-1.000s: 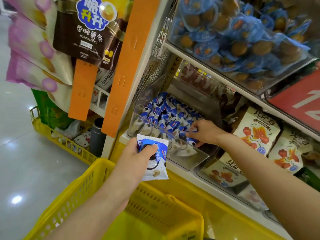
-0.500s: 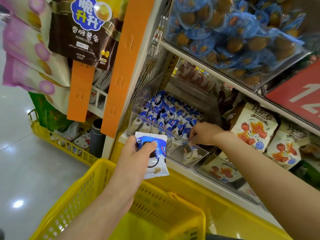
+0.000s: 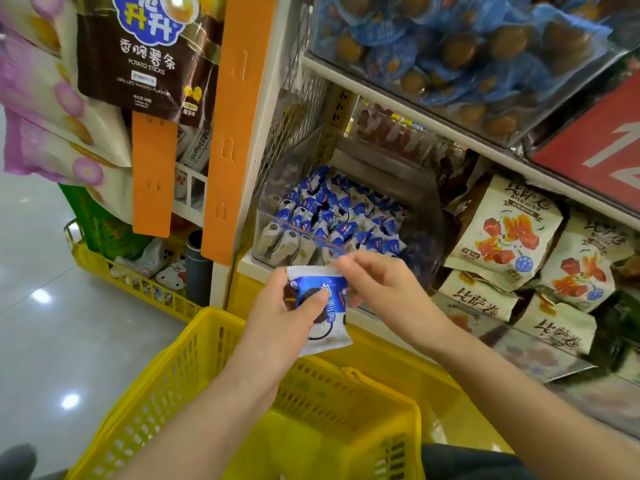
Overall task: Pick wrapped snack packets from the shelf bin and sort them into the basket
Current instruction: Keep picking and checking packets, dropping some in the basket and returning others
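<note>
Packet point(image 3: 327, 323), blue and white with a dark biscuit printed on it, was held upright just above the far rim of the yellow basket point(image 3: 166, 375). The left hand point(image 3: 277, 323) gripped it from the left, fingers curled behind it and the thumb pressed across its front. The right hand point(image 3: 388, 292), also above the basket's far side, had its curled fingertips at the packet's upper right edge; blur hid whether they pinched it or only touched it. Beyond the basket and higher, a clear shelf bin point(image 3: 277, 244) held a heap of matching snack packets point(image 3: 332, 209). Right of the basket and beyond it lay cream bags point(image 3: 502, 230) printed with red pieces. Higher still above the basket, an upper bin point(image 3: 450, 57) was full of blue-wrapped brown snacks. Up and to the left of the basket hung a brown potato-sticks bag point(image 3: 145, 64) beside an orange strip point(image 3: 232, 133), and a floor crate point(image 3: 138, 282) of yellow wire stood beyond the basket's left corner.
</note>
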The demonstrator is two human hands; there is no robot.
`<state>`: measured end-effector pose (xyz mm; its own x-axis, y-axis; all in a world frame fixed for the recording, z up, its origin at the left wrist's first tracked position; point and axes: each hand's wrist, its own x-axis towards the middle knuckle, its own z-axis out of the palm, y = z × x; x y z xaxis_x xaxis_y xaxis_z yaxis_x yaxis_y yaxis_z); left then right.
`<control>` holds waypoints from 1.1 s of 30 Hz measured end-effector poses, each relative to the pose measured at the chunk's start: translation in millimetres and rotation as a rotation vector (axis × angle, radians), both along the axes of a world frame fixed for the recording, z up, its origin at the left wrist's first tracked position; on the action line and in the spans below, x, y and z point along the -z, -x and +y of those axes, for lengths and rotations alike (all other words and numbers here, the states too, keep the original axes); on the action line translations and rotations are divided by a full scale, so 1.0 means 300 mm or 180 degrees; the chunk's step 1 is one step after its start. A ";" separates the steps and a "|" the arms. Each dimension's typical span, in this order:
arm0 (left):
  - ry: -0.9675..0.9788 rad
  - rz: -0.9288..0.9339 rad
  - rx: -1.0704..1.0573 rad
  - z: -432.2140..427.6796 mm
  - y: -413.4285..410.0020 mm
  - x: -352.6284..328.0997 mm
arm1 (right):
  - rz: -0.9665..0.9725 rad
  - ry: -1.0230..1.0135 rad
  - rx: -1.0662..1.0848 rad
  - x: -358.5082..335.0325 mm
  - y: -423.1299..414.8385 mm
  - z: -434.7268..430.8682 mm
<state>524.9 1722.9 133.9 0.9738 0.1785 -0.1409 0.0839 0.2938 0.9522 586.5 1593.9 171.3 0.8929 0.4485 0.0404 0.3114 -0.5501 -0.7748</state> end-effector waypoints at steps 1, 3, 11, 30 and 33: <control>-0.0053 0.0001 0.0031 -0.003 -0.001 0.005 | 0.0178 -0.0175 -0.0006 0.012 0.012 -0.001; -0.0164 0.0004 0.0104 -0.006 -0.005 0.017 | 0.0488 -0.0566 0.0134 0.030 0.025 -0.006; -0.0595 0.0046 0.0345 -0.025 -0.024 0.058 | 0.0921 -0.1430 0.0524 0.152 0.043 -0.039; -0.0677 0.0444 0.0326 -0.049 -0.025 0.114 | 0.0808 -0.1539 0.1189 0.167 0.068 -0.130; -0.0680 0.0293 0.0055 -0.022 -0.031 0.108 | 0.1327 -0.0911 0.0863 0.170 0.073 -0.140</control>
<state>534.1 1716.3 101.4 0.9618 0.1972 -0.1900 0.1765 0.0842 0.9807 564.4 1552.0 120.4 0.9410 0.2241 -0.2537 -0.1755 -0.3181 -0.9317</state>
